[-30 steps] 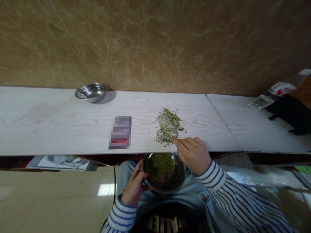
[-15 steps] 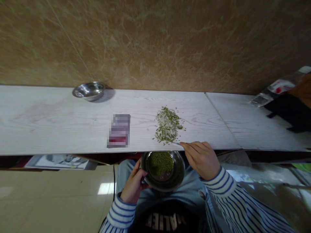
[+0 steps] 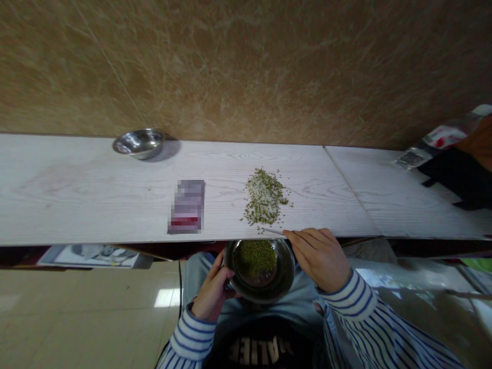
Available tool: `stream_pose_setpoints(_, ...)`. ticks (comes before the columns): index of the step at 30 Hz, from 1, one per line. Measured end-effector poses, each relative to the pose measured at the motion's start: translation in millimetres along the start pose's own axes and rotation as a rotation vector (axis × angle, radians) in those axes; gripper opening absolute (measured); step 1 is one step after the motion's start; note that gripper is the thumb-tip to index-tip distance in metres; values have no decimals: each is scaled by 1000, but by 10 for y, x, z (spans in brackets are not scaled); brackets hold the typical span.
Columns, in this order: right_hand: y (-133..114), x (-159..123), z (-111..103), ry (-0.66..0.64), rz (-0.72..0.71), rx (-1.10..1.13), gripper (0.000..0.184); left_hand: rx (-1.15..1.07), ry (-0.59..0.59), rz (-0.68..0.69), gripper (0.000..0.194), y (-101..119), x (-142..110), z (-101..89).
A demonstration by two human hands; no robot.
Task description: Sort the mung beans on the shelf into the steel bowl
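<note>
My left hand (image 3: 212,292) grips the left rim of a steel bowl (image 3: 286,277), thumb on the inside, held over my lap just below the counter's front edge. Green beans (image 3: 257,256), small like mung beans, cover part of its bottom. In my right hand (image 3: 318,256) is a slim silvery tool (image 3: 273,231), tapering like tweezers, pinched between thumb and fingers. Its tip points left, low over the counter by a few stray beans near the edge. Just beyond lies a loose pile of green beans mixed with white grains (image 3: 265,197).
A second steel bowl (image 3: 139,144) stands near the wall at the back left. A blurred-out flat phone-like object (image 3: 187,206) lies left of the pile. On the right, a plastic bottle (image 3: 434,143) lies against a black and brown item (image 3: 459,171). The white counter (image 3: 84,200) is narrow.
My right hand has drawn back to the right and toward me from the pile's near edge, so the slim tool now shows. The left hand and bowl stay nearly still.
</note>
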State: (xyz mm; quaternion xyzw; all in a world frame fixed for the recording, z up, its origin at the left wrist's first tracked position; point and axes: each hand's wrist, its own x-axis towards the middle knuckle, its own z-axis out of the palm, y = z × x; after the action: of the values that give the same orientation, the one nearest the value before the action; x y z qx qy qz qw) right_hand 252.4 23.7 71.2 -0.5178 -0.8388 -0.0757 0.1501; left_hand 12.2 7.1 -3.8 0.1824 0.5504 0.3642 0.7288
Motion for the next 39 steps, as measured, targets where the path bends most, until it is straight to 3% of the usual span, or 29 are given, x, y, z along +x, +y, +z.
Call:
stream_pose_setpoints(32,92,-76,-14,55,92,-77,27,-17,13,-1,69,-2,-14,10)
stream_pose_setpoints(39,70,-79,-17,43,52,-78,27,-7,-7,3,66,24,-30,26)
